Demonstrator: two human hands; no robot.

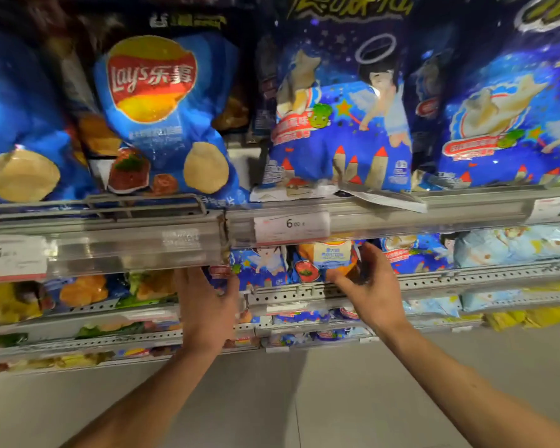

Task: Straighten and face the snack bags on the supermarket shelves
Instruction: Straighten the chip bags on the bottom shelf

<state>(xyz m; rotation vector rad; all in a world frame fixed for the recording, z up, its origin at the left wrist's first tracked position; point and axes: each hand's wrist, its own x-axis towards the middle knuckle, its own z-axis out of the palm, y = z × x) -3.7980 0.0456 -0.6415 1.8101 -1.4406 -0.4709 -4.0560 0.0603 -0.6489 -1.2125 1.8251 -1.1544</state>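
Note:
On the second shelf, an orange snack bag (332, 257) stands between dark blue angel-print bags (261, 263). My right hand (374, 289) holds the orange bag, thumb at its lower front and fingers at its right side. My left hand (207, 305) reaches into the same shelf just left of the blue bag, thumb by that bag's edge. Its fingertips are hidden under the upper shelf's price rail. On the upper shelf a blue Lay's bag (162, 114) leans to the left, beside a blue angel-print bag (343, 118) that faces forward.
The upper shelf's price rail (136, 244) with 6.00 tags juts out just above my hands. A loose paper label (385, 197) lies across its right part. Perforated shelf edges (434, 279) with more bags run below. Grey floor (304, 399) lies beneath my arms.

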